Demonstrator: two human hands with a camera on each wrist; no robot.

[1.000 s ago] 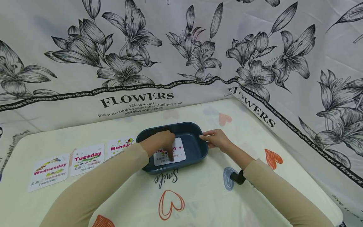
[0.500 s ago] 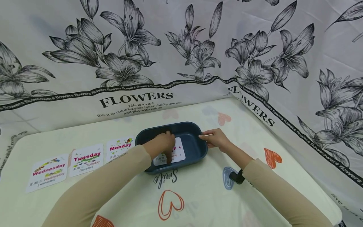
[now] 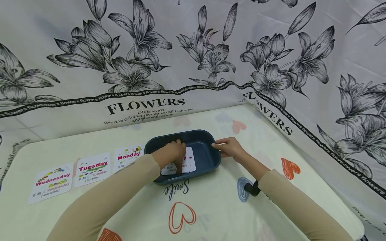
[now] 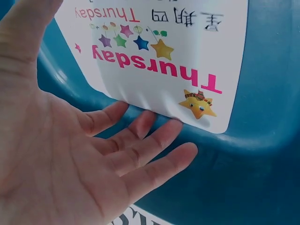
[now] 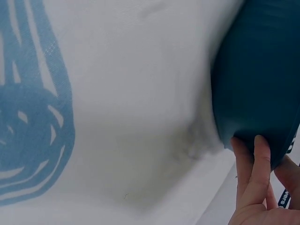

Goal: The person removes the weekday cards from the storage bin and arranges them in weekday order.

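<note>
1. Left wrist view: the Thursday card (image 4: pixel 161 58) lay touching the slightly parted fingertips of the left hand (image 4: pixel 89 145).
2. The blue tray (image 3: pixel 206 159) contained it, overlapping 1 other card (image 3: pixel 192 164); the Monday card (image 3: pixel 128 154), Tuesday card (image 3: pixel 91 170) and Wednesday card (image 3: pixel 51 183) lay outside.
3. Left fingers and thumb pinched the Thursday card's opposite edges; the right hand (image 5: pixel 260 192) pinched the tray's end.

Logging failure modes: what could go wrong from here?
1. A second white card seems to lie under the white rounded-corner Thursday card the left hand grips; both might lift.
2. In the head view, the tan left sleeve overlaps the white, squarish Monday card; it might brush it.
3. The right hand grips one end of the dark blue oblong tray; a tug could shift it.
</note>
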